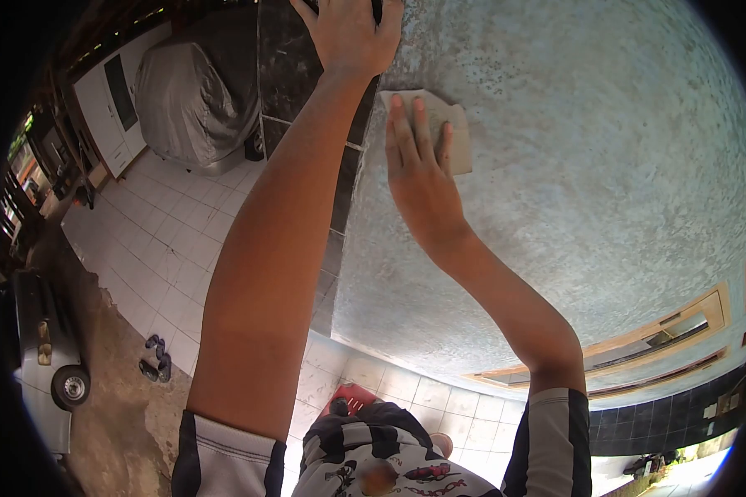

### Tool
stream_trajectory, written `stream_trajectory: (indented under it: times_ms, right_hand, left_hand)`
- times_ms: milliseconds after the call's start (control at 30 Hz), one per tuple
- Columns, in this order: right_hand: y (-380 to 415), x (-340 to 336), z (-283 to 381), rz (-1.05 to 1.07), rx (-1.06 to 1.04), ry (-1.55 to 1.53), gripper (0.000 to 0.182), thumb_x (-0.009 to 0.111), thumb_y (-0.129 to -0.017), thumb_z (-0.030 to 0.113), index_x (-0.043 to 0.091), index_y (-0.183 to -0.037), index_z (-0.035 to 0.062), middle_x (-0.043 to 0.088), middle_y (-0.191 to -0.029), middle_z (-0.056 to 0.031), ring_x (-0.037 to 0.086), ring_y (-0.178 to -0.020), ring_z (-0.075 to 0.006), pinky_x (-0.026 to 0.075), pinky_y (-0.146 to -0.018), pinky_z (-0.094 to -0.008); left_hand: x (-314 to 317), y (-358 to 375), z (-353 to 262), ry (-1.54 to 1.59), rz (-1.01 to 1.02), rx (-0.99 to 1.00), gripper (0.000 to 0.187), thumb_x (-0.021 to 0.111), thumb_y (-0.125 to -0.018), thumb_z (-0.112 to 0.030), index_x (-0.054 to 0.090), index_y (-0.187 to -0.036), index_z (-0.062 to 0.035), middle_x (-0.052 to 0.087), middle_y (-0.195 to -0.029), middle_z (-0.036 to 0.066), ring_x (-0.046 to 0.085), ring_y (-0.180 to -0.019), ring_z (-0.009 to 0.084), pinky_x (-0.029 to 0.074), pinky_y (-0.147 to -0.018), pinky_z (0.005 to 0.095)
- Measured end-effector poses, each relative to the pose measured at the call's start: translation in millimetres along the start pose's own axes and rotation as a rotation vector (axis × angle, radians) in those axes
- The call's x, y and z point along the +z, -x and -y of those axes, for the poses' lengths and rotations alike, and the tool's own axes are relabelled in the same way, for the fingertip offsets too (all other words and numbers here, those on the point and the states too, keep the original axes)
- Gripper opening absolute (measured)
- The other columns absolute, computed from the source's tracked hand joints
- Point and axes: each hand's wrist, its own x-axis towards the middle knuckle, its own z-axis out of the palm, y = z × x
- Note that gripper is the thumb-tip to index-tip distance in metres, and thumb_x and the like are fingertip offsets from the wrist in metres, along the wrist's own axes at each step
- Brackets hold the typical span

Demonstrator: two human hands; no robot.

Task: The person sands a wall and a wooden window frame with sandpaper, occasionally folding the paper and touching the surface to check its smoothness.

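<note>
My right hand [423, 170] lies with fingers stretched out over a pale beige sheet of sandpaper [458, 153], pressing it flat to the wall. The sheet's upper edge is uneven, and its grit side is hidden. Around it the grey-blue wall [572, 190] has a mottled, patchy surface. Higher up and to the left, my left hand [352, 37] rests at the dark tiled column [286, 83] beside the wall's edge. Its fingers are spread, and some fingertips run out of view at the top.
Below me a red plastic stool [358, 398] stands on the white tiled floor [166, 215]. A covered vehicle [195, 103] and a white cabinet [112, 99] are at left. Sandals [156, 360] lie near a parked car [50, 364]. A wood-framed window [663, 340] is at right.
</note>
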Motion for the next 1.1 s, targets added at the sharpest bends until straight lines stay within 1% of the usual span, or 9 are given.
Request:
stream_trajectory:
  times_ms: [167,567,767,867,933,1000,1033,1067,1100]
  right_hand:
    - [4,9,-9,-0.039,-0.107,-0.075,0.050,0.065,-0.088,0.009,0.062,-0.137,-0.0033,0.030,-0.167,-0.0157,0.027,-0.155,-0.0342,0.033,-0.121,-0.0568]
    - [11,1,-21,-0.082,0.068,0.040,0.053,0.064,-0.088,0.014,0.060,-0.140,-0.0003,0.032,-0.167,-0.0078,0.030,-0.155,-0.0308,0.032,-0.122,-0.0546]
    - [2,8,-24,-0.123,-0.062,-0.032,0.056,0.064,-0.088,0.014,0.059,-0.142,-0.0002,0.034,-0.166,-0.0089,0.029,-0.155,-0.0296,0.031,-0.122,-0.0544]
    - [-6,-10,-27,-0.137,0.068,0.065,0.058,0.064,-0.087,0.014,0.058,-0.143,-0.0003,0.034,-0.166,-0.0108,0.029,-0.155,-0.0294,0.032,-0.121,-0.0538]
    - [17,7,2,-0.026,-0.160,-0.070,0.050,0.061,-0.089,0.007,0.060,-0.138,0.0019,0.046,-0.157,-0.0102,0.039,-0.149,-0.0285,0.037,-0.118,-0.0541]
    - [70,38,18,0.393,-0.589,-0.377,0.042,0.063,-0.088,0.007,0.065,-0.130,0.0039,0.061,-0.141,-0.0089,0.053,-0.137,-0.0288,0.041,-0.114,-0.0502]
    - [73,21,26,0.741,-0.651,-0.397,0.035,0.062,-0.090,0.004,0.068,-0.124,0.0086,0.070,-0.124,-0.0082,0.064,-0.122,-0.0299,0.046,-0.109,-0.0459]
    - [82,-6,25,1.006,-0.469,-0.599,0.042,0.058,-0.091,-0.001,0.067,-0.130,0.0122,0.072,-0.117,-0.0103,0.068,-0.114,-0.0315,0.051,-0.104,-0.0446]
    - [85,-29,20,1.037,-0.410,-0.703,0.046,0.056,-0.091,-0.004,0.066,-0.132,0.0131,0.072,-0.120,-0.0113,0.068,-0.114,-0.0319,0.052,-0.102,-0.0451]
  left_hand:
    - [-1,-1,0,-0.005,0.002,-0.004,0.066,0.044,-0.104,-0.030,0.022,-0.165,-0.0185,0.016,-0.173,0.007,0.013,-0.159,0.0312,0.003,-0.125,0.0634]
    - [-1,0,-4,-0.021,-0.002,-0.001,0.067,0.044,-0.103,-0.028,0.021,-0.165,-0.0189,0.016,-0.173,0.006,0.012,-0.159,0.0311,0.004,-0.125,0.0630]
    - [0,-1,-4,-0.037,0.005,-0.010,0.066,0.043,-0.104,-0.029,0.021,-0.165,-0.0189,0.015,-0.173,0.007,0.012,-0.159,0.0307,0.004,-0.125,0.0634]
    - [-1,-1,-3,-0.036,0.026,-0.007,0.067,0.042,-0.105,-0.032,0.019,-0.166,-0.0188,0.013,-0.173,0.006,0.011,-0.159,0.0307,0.005,-0.125,0.0634]
    - [-3,-2,-5,-0.046,0.046,-0.010,0.067,0.042,-0.105,-0.034,0.019,-0.166,-0.0187,0.012,-0.174,0.006,0.010,-0.159,0.0310,0.005,-0.124,0.0637]
    - [-10,-5,-1,-0.035,0.108,0.000,0.067,0.039,-0.106,-0.039,0.018,-0.166,-0.0186,0.010,-0.174,0.008,0.009,-0.159,0.0324,0.005,-0.124,0.0650]
    - [-13,-6,2,-0.017,0.144,0.011,0.068,0.038,-0.107,-0.044,0.017,-0.166,-0.0184,0.008,-0.174,0.010,0.009,-0.159,0.0331,0.004,-0.123,0.0658]
    - [-8,1,12,-0.014,0.128,0.059,0.070,0.039,-0.106,-0.048,0.016,-0.166,-0.0204,0.007,-0.174,0.007,0.007,-0.160,0.0314,0.006,-0.123,0.0666]
    - [-4,6,22,-0.013,0.110,0.106,0.073,0.041,-0.105,-0.052,0.014,-0.167,-0.0224,0.005,-0.174,0.005,0.005,-0.160,0.0298,0.007,-0.123,0.0674]
